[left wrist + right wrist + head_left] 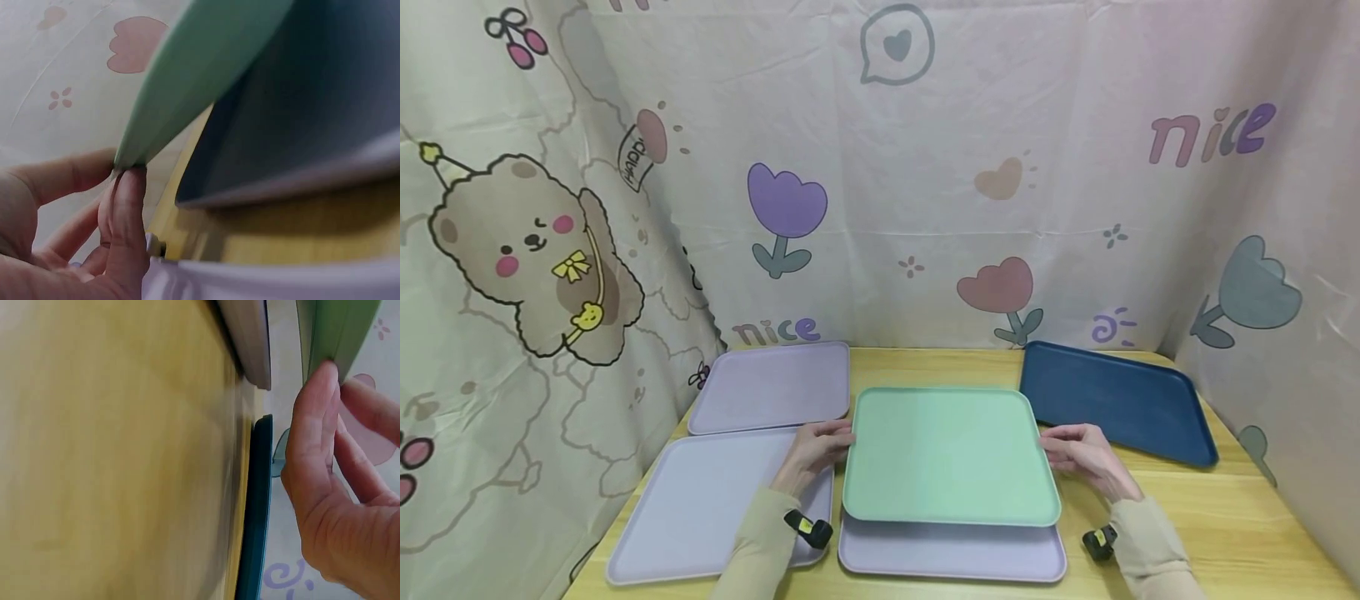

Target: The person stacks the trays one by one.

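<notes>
Left hand (814,454) and right hand (1086,457) pinch a mint-green rectangular plastic tray (951,454) between them. Carry step imo; next probably needs level hands.

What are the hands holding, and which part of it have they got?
A pale green, rectangular tray with rounded corners. The left hand pinches its left edge, and the right hand pinches its right edge.

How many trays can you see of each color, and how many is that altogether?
Green: 1, the green tray
Dark blue: 1, the dark blue tray
Pale purple: 3, the back left tray, the front left tray and the tray below the green one
Total: 5 trays in view
</notes>
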The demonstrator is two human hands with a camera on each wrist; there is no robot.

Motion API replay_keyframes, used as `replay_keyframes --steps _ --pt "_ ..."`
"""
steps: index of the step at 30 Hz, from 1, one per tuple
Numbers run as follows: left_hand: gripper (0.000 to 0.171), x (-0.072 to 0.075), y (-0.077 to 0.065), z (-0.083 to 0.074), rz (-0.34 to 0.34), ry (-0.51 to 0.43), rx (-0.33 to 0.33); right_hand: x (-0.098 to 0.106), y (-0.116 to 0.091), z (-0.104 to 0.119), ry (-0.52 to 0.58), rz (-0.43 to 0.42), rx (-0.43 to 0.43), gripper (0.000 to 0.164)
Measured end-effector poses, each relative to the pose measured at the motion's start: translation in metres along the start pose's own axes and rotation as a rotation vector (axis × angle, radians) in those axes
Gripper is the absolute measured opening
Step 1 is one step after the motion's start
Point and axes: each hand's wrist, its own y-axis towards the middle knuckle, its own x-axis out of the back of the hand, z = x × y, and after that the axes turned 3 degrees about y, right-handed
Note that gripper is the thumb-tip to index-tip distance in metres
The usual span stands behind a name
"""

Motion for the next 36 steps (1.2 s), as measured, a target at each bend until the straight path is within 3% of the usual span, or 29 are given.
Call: replay_keyframes --steps 7,15,29,36 --pt "0.048 0.007 -0.006 0.005 0.111 0.075 -0.027 0.007 -0.006 -0.004 -0.014 0.113 -0.006 0.020" --pt "0.046 0.014 -0.010 0.009 0.187 0.116 -0.039 0.013 -0.006 -0.008 -0.011 0.224 -0.018 0.014" --pt "0.043 0.017 -0.014 0.012 0.218 0.175 -0.034 0.017 -0.007 -0.011 -0.048 0.284 -0.061 0.010" --pt "0.041 0.014 -0.017 0.011 0.186 0.254 -0.034 0.020 -0.007 -0.013 -0.042 0.331 -0.071 0.012"
